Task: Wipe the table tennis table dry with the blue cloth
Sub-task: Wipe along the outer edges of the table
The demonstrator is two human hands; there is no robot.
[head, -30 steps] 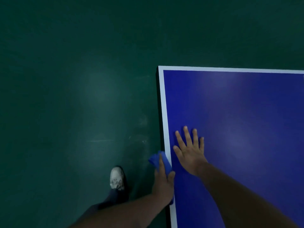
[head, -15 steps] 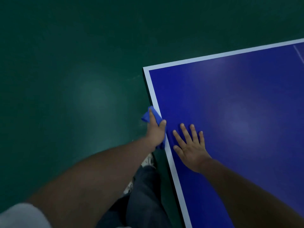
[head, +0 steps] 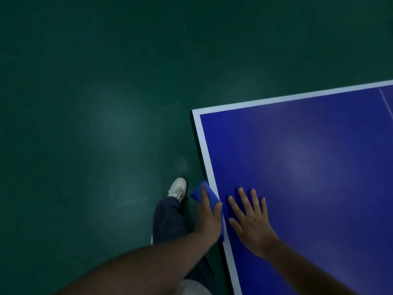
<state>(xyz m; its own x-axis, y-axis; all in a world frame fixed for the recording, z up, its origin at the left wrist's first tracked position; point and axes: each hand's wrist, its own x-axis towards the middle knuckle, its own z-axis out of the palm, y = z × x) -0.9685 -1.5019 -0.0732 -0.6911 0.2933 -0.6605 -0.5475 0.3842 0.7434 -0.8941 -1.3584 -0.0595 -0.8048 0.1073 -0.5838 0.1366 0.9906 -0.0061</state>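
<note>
The blue cloth sits clasped in the left grip at the worktop edge; right grip released, flat beside; open surface ahead.

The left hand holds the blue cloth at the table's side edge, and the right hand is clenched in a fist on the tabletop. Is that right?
Not quite. The head view shows the right hand lying flat on the table, fingers spread, not clenched. The left hand does hold the blue cloth at the table's side edge.

Left grip holds blue cloth (index extended); right grip flat, fingers splayed.
</note>
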